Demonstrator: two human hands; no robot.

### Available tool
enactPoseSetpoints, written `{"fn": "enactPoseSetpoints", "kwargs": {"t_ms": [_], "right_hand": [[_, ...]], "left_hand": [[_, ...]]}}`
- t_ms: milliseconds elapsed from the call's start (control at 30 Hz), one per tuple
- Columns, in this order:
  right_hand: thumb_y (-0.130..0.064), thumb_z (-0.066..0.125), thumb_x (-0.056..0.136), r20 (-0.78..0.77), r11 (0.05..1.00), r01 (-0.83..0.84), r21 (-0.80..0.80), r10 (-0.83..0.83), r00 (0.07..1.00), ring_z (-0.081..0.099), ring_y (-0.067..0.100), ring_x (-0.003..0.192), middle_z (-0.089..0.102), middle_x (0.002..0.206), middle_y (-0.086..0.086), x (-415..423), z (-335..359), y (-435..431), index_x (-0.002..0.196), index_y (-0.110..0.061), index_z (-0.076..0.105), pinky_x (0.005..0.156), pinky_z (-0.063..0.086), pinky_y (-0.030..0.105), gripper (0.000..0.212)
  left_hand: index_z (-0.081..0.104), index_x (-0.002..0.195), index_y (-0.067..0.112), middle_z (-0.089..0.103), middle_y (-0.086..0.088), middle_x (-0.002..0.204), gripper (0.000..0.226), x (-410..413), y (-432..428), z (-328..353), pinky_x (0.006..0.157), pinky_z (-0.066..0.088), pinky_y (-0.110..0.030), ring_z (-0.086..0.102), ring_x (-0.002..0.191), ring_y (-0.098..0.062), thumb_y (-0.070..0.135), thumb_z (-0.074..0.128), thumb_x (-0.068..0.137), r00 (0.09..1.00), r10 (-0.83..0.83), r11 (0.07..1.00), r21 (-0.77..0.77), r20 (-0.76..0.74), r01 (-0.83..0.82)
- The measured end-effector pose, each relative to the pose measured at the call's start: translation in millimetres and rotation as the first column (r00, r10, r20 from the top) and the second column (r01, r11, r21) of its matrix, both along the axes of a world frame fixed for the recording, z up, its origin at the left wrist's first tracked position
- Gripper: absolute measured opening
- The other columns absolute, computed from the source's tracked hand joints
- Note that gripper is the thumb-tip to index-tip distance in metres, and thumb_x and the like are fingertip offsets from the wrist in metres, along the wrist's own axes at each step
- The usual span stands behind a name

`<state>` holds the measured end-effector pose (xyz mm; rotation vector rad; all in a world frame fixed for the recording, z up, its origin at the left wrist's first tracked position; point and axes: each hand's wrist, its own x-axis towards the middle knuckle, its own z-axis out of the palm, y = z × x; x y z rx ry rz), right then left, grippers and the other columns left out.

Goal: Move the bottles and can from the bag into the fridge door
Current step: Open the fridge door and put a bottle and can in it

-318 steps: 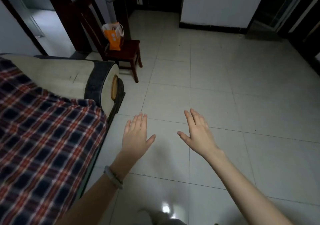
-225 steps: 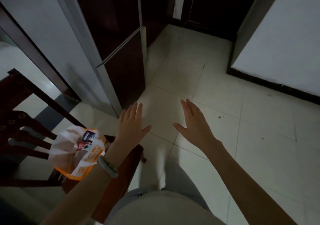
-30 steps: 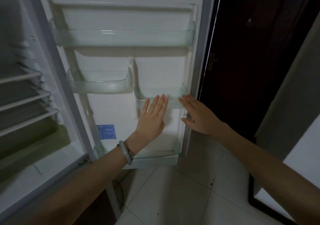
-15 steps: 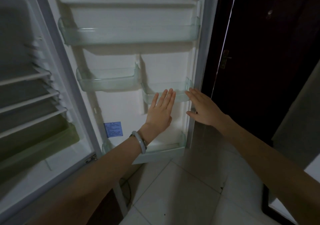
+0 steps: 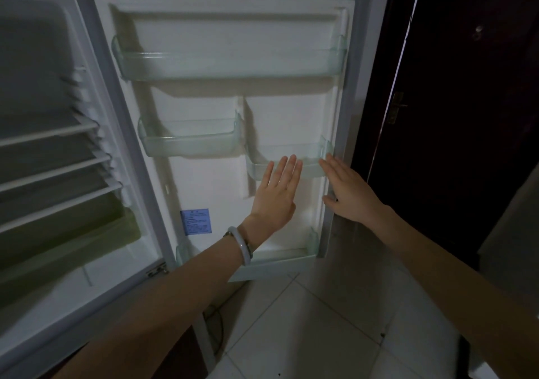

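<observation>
Both your hands have slid slightly rightward in view since a second ago, and they are still held flat before the fridge door (image 5: 204,192), which stands wide open facing you. Your left hand (image 5: 275,195) has its fingers straight and pressed together, its fingertips lying over the front of the small right shelf (image 5: 313,152); whether they touch it you cannot tell from this view. Your right hand (image 5: 350,195) is just beside it at the door's outer edge, fingers straight and close together, thumb held apart below. Neither hand holds anything. A pale bracelet (image 5: 243,244) sits on your left wrist. The door also carries a long top shelf (image 5: 230,63), a middle shelf (image 5: 189,145) on the left, a bottom shelf (image 5: 280,254) and a blue label (image 5: 196,221). Wire racks (image 5: 52,171) show inside the fridge on the left, and a dark wooden door (image 5: 466,116) stands on the right
</observation>
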<state>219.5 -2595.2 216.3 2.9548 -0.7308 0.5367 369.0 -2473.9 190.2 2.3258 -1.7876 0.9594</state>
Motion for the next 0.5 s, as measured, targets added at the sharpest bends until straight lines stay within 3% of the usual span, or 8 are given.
{"fn": "enactPoseSetpoints", "kwargs": {"t_ms": [267, 367, 500], "right_hand": [[-0.034, 0.052, 0.090, 0.044, 0.998, 0.026, -0.059, -0.024, 0.999, 0.002, 0.027, 0.144, 0.002, 0.157, 0.016, 3, -4, 20, 0.147, -0.009, 0.007, 0.117, 0.007, 0.041, 0.077], [-0.034, 0.054, 0.089, 0.084, 0.997, -0.017, -0.079, 0.024, 0.996, 0.004, 0.029, 0.144, 0.006, 0.156, 0.017, 5, -5, 39, 0.146, -0.009, 0.013, 0.116, 0.004, 0.040, 0.075], [-0.036, 0.055, 0.088, 0.071, 0.987, -0.132, -0.096, 0.139, 0.988, 0.008, 0.028, 0.144, 0.010, 0.156, 0.015, 17, -18, 72, 0.147, -0.012, 0.016, 0.113, -0.001, 0.035, 0.075]], "left_hand": [[0.020, 0.145, 0.003, 0.022, -0.017, 0.153, 0.081, 4, 10, -1, 0.115, 0.007, -0.045, 0.018, 0.141, -0.032, 0.019, 0.059, 0.077, 0.994, -0.108, 0.993, -0.059, -0.033, 0.106], [0.019, 0.146, 0.005, 0.021, -0.016, 0.153, 0.077, 14, 27, -5, 0.116, 0.013, -0.045, 0.017, 0.142, -0.031, 0.026, 0.057, 0.082, 0.981, -0.177, 0.981, -0.088, -0.079, 0.170], [0.023, 0.145, 0.007, 0.028, -0.015, 0.151, 0.074, 35, 69, -23, 0.114, 0.016, -0.044, 0.025, 0.139, -0.030, 0.038, 0.052, 0.085, 0.988, -0.122, 0.990, -0.082, -0.093, 0.114]]}}
